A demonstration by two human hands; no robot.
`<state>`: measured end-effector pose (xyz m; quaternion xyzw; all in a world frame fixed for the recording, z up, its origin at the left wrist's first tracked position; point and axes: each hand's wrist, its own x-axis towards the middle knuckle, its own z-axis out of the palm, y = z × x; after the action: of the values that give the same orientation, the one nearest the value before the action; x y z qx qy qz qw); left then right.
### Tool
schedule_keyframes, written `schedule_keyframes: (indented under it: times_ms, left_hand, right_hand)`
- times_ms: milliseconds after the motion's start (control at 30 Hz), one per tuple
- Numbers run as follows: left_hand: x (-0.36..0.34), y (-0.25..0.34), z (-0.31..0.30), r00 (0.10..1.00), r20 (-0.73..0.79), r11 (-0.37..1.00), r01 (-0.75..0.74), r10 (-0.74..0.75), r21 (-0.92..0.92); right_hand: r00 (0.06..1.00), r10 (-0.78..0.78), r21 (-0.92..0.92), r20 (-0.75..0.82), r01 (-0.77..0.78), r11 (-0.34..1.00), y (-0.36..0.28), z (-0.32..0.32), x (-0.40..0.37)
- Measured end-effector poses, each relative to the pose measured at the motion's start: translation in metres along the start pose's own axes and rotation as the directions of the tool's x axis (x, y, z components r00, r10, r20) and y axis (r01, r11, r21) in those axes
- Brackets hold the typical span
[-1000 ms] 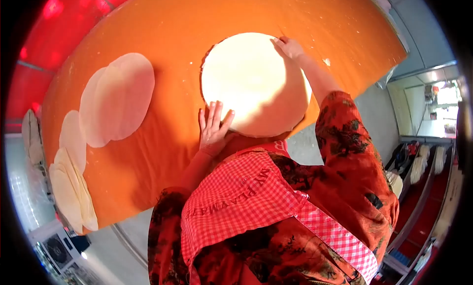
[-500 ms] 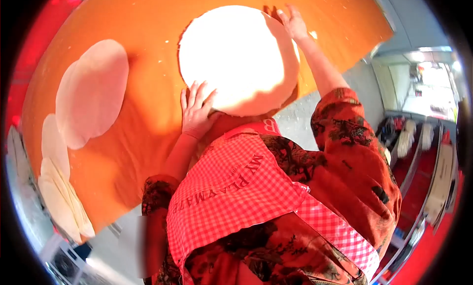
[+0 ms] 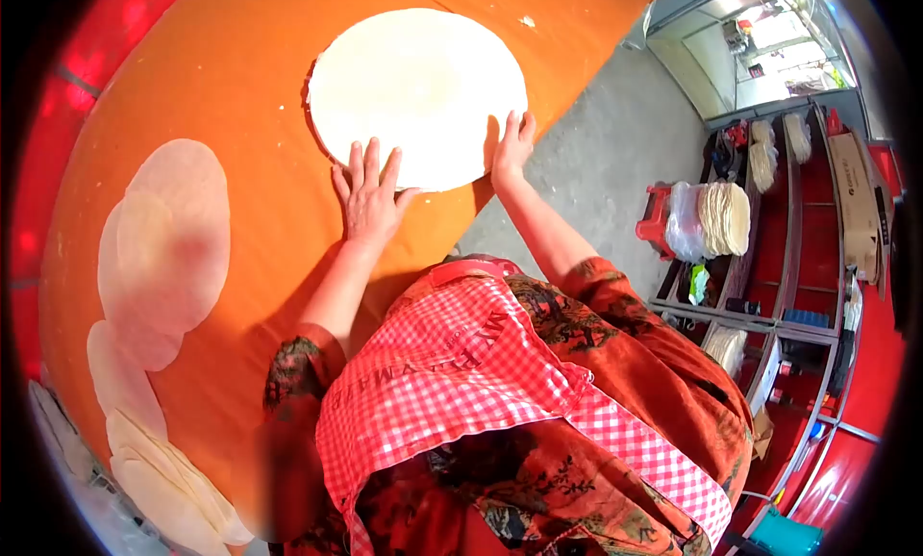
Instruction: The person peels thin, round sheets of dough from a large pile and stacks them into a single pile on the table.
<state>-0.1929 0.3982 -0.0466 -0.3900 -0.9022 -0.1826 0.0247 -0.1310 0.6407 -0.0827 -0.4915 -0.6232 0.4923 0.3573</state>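
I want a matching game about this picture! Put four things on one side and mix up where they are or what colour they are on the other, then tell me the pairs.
Things:
1. Left hand
2. Apron
3. Right hand
4. Table cover

Colours and places:
A. Orange
B. At the right-hand edge of the big pale round
C. Fingers spread over the near edge of the big pale round
D. Red-and-white checks

Right pairs: 1-C, 2-D, 3-B, 4-A
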Motion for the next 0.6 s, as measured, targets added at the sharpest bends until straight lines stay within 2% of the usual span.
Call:
schedule_keyframes:
  times_ms: [133,167,267,300,367,467,533,567,600]
  left_hand:
    - [0.016,0.003,0.01,1.0,0.014,0.998,-0.024,0.024,-0.055]
    - [0.018,0.005,0.009,0.999,0.024,0.998,-0.025,0.026,-0.056]
    - [0.025,0.004,0.014,0.999,0.037,0.998,-0.025,0.027,-0.054]
    - [0.027,0.002,0.016,0.999,0.039,0.998,-0.024,0.026,-0.052]
    - [0.028,0.002,0.017,0.999,0.027,0.997,-0.023,0.025,-0.078]
    - [0.028,0.004,0.025,1.0,0.026,0.996,-0.015,0.017,-0.093]
    - [0.027,0.006,0.038,1.0,-0.008,0.993,0.009,-0.01,-0.121]
    - [0.03,0.005,0.039,1.0,-0.022,0.99,-0.002,-0.001,-0.141]
    - [0.033,0.005,0.038,1.0,-0.026,0.987,-0.005,0.001,-0.162]
  right_hand:
    - [1.0,-0.011,-0.011,0.025,0.011,1.0,0.007,-0.004,0.023]
    - [0.998,-0.033,0.171,0.047,0.024,0.985,0.042,-0.002,0.048]
    - [0.954,0.098,0.23,0.285,-0.167,0.959,0.021,-0.034,0.063]
    - [0.941,0.184,0.203,0.286,-0.247,0.948,0.023,-0.041,0.066]
    - [0.986,0.02,0.04,0.163,-0.027,0.999,0.014,-0.042,0.054]
    - [0.968,-0.166,-0.278,0.186,0.214,0.936,-0.012,-0.059,0.034]
    - [0.886,-0.404,-0.169,0.226,0.444,0.88,-0.027,-0.051,0.025]
    - [0.804,-0.515,-0.186,0.298,0.578,0.795,-0.044,-0.039,0.017]
    - [0.753,-0.505,-0.099,0.421,0.592,0.8,-0.068,-0.019,0.004]
